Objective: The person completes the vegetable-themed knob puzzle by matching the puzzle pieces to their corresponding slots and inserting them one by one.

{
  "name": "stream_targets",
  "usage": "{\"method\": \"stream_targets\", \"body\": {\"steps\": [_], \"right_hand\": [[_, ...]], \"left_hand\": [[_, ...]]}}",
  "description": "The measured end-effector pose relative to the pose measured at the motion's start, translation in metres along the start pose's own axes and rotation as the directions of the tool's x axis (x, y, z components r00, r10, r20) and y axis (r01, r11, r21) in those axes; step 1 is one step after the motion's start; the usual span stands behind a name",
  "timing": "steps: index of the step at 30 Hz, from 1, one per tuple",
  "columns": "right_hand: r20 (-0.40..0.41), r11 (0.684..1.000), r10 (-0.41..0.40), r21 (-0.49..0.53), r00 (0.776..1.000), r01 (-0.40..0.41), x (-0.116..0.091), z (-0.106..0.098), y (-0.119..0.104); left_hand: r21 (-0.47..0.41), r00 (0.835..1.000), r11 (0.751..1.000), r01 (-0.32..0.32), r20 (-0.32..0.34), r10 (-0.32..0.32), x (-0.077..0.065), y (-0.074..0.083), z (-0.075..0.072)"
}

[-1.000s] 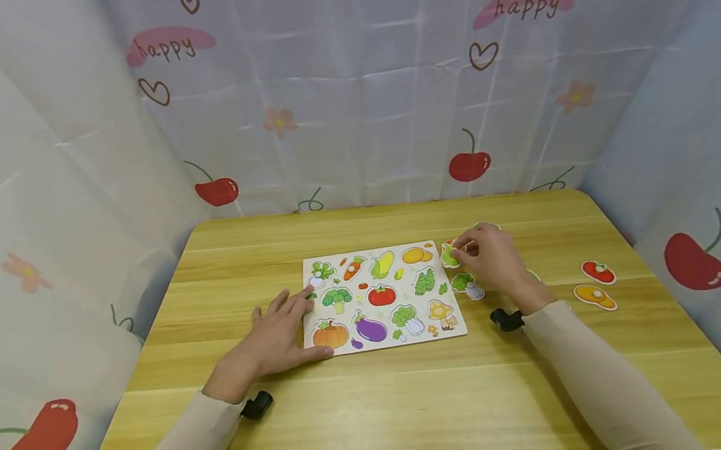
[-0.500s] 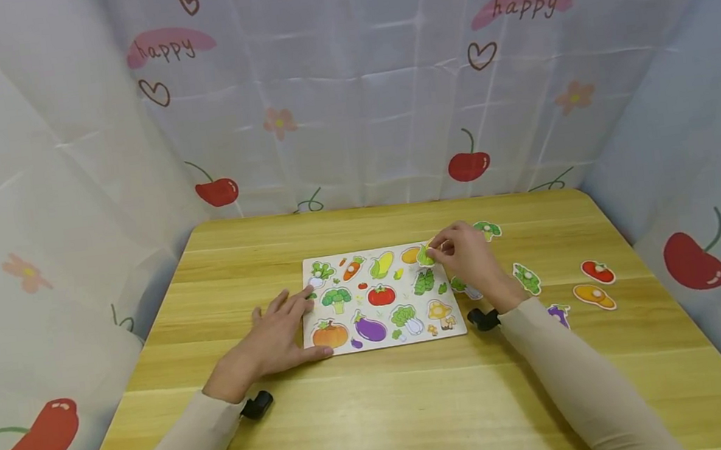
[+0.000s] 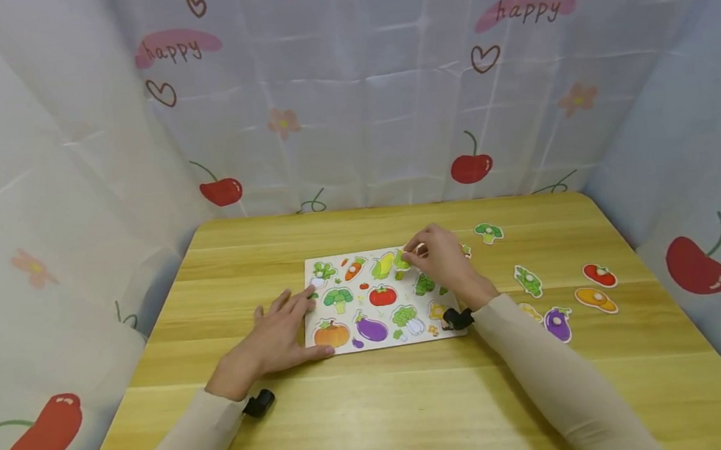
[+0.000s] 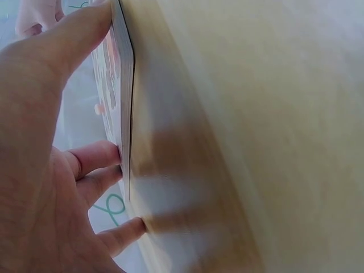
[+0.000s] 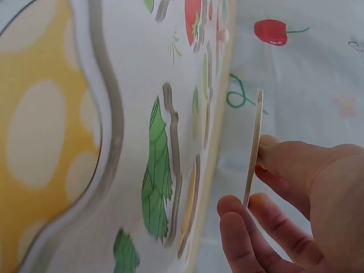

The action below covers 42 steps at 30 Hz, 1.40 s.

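Observation:
A wooden vegetable puzzle board [image 3: 370,313] lies on the table. My left hand [image 3: 278,338] rests along its left edge, fingers spread; in the left wrist view the thumb and two fingertips touch the board's side. Over the board's upper right, my right hand [image 3: 439,259] pinches a light green and yellow puzzle piece [image 3: 401,260], close to the printed corn [image 3: 381,265]. The right wrist view shows this thin piece [image 5: 254,148] edge-on between thumb and fingers, raised off the board. A carrot piece [image 3: 355,266] with a knob sits in its recess.
To the right lie loose pieces: a broccoli [image 3: 488,233], a green one [image 3: 529,281], a tomato [image 3: 599,275], an orange one [image 3: 596,300] and an eggplant [image 3: 557,325]. My right hand and forearm partly hide others. A patterned curtain [image 3: 347,108] stands behind the table.
My right hand has picked up the light green and yellow piece from right of the board and carried it left over the board. The left hand has stayed in place.

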State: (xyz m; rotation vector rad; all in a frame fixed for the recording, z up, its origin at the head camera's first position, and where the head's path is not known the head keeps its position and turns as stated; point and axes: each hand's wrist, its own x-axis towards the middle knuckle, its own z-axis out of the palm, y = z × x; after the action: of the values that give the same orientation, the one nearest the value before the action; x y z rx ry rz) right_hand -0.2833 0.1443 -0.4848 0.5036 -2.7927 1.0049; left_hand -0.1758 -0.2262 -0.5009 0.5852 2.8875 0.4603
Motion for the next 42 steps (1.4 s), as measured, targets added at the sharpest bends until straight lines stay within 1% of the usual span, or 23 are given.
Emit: {"method": "stream_targets", "body": {"steps": [10,16,19,27,33,39,42], "right_hand": [[0.062,0.999,0.0,-0.049,0.998,0.003,0.014,0.022,-0.016],[0.098,0.998,0.044,-0.056,0.994,-0.038,0.018,0.032,-0.02],[0.11,0.996,0.063,-0.065,0.992,-0.056,0.019,0.035,-0.021],[0.122,0.992,0.078,-0.111,0.989,-0.065,0.021,0.038,-0.021],[0.117,0.993,0.065,-0.106,0.991,-0.052,0.022,0.038,-0.023],[0.125,0.992,0.093,-0.096,0.988,-0.081,0.025,0.042,-0.024],[0.121,0.991,0.09,-0.106,0.989,-0.078,0.027,0.043,-0.024]], "left_hand": [[-0.004,1.0,1.0,-0.002,0.005,0.002,0.001,-0.001,0.0],[-0.006,1.0,1.0,-0.004,0.005,0.004,0.002,-0.003,0.003],[-0.009,1.0,1.0,-0.004,0.006,0.004,0.002,-0.004,0.003],[-0.011,1.0,1.0,-0.008,0.006,0.008,0.002,-0.001,0.002],[-0.012,1.0,1.0,-0.004,0.002,0.004,0.0,0.0,0.0],[-0.011,1.0,1.0,-0.001,0.003,0.001,0.001,-0.002,0.002],[-0.011,1.0,1.0,0.002,0.004,-0.002,0.0,-0.003,0.003]]}}
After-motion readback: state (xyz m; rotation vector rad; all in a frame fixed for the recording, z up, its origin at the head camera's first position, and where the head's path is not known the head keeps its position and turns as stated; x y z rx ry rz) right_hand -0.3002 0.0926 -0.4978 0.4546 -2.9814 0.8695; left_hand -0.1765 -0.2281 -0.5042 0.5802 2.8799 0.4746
